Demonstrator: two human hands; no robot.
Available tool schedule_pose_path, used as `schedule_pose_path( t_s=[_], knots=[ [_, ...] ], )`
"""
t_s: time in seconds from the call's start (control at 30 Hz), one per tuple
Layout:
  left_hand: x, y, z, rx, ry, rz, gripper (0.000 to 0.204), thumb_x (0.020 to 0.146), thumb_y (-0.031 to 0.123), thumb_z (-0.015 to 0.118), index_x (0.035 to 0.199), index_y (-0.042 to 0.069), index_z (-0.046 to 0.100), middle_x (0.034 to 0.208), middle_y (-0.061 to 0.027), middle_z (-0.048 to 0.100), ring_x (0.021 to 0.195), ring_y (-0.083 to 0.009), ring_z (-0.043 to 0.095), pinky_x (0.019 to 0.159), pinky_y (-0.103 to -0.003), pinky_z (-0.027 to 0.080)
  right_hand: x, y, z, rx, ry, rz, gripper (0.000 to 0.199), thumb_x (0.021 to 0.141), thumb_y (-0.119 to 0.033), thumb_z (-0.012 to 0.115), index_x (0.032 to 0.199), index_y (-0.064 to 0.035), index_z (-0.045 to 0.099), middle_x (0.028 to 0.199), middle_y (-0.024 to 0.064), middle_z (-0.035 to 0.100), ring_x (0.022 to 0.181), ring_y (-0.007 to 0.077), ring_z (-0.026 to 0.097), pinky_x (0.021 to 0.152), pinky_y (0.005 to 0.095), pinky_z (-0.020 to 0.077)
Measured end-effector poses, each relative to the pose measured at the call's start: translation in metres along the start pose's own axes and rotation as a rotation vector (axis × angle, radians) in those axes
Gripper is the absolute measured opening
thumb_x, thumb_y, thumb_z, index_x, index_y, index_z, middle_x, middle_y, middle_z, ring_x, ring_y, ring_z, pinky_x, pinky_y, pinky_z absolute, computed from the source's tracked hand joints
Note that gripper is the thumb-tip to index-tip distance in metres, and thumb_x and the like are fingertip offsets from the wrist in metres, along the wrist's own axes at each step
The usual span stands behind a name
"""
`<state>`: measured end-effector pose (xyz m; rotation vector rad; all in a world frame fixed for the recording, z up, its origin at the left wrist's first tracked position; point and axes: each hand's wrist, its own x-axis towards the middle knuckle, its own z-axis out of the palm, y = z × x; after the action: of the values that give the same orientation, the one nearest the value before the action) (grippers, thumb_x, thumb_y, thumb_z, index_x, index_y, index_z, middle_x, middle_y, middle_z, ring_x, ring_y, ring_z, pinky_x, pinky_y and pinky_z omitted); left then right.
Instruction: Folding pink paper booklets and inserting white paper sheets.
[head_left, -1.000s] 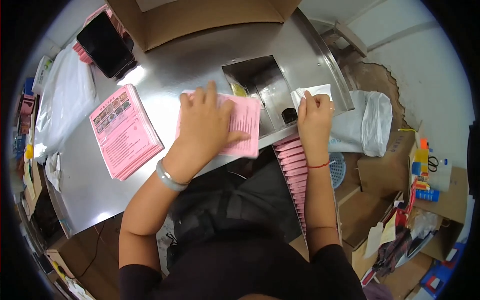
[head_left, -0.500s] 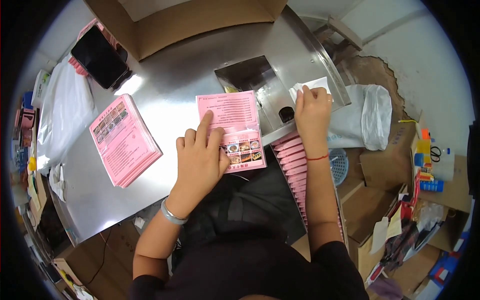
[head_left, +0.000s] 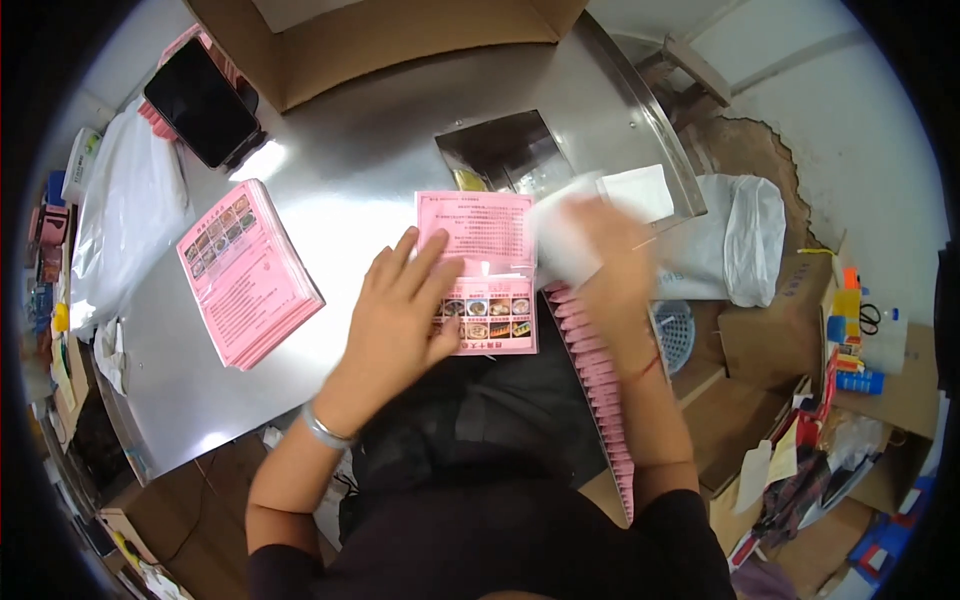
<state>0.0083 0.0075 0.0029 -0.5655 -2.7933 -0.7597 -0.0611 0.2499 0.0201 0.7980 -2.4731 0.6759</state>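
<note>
While left hand (head_left: 400, 320) pins pink leaflet (head_left: 478, 262), right hand (head_left: 610, 262) holds white sheet (head_left: 562, 238).

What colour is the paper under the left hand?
Pink leaflet, small food pictures along its lower edge; head view.

One head-worn fisheye view looks steeply down, close over the steel table (head_left: 340, 200).

Pink leaflet (head_left: 478, 262), small food-photo row; pink leaflet stack (head_left: 247, 270); black phone (head_left: 200, 102); silver table (head_left: 350, 170).
</note>
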Motion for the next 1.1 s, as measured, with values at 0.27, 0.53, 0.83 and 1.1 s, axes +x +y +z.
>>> schedule_pose_path(
  t_s=[0.27,0.53,0.83,1.1],
  knots=[
    [0.033,0.024,0.002,-0.233,-0.019,0.098,0.070,0.070,-0.006,0.070,0.134,0.021,0.058,0.146,-0.0195,0.040,0.100,-0.0327,0.061,0.083,-0.037,0.054,0.032,-0.020,0.061,-0.061,-0.469,-0.134,0.021,0.076,-0.014,0.067,0.096,-0.0078,0.070,0.104,0.0207,0.066,0.098,0.0320,0.063,0.092,0.0499,0.0481],
    [-0.034,-0.045,-0.059,-0.018,0.562,-0.495,0.056,0.087,0.015,0.069,0.133,-0.004,0.042,0.129,-0.0204,0.049,0.114,-0.0308,0.052,0.094,-0.042,0.043,0.037,0.021,0.038,-0.095,0.057,0.054,0.016,0.082,-0.016,0.067,0.093,-0.0056,0.070,0.080,0.0133,0.065,0.078,0.0310,0.066,0.068,0.0414,0.0517],
    [-0.044,-0.082,-0.071,0.368,0.345,-0.382,0.017,0.083,0.017,0.067,0.095,0.006,0.059,0.109,-0.0150,0.052,0.104,-0.0330,0.050,0.084,-0.047,0.041,0.006,0.063,0.029,-0.407,0.139,0.207,0.023,0.083,-0.010,0.067,0.103,-0.0005,0.070,0.096,0.0123,0.058,0.089,0.0319,0.053,0.080,0.0423,0.0456],
    [0.004,0.006,0.019,-0.008,0.128,-0.207,0.028,0.085,0.019,0.069,0.104,0.002,0.057,0.149,-0.0285,0.035,0.140,-0.0506,0.027,0.113,-0.062,0.021,0.001,0.063,-0.002,-0.109,0.072,0.225,0.024,0.081,-0.003,0.064,0.104,0.0010,0.071,0.094,0.0114,0.058,0.090,0.0303,0.054,0.080,0.0404,0.0466]
  ],
)
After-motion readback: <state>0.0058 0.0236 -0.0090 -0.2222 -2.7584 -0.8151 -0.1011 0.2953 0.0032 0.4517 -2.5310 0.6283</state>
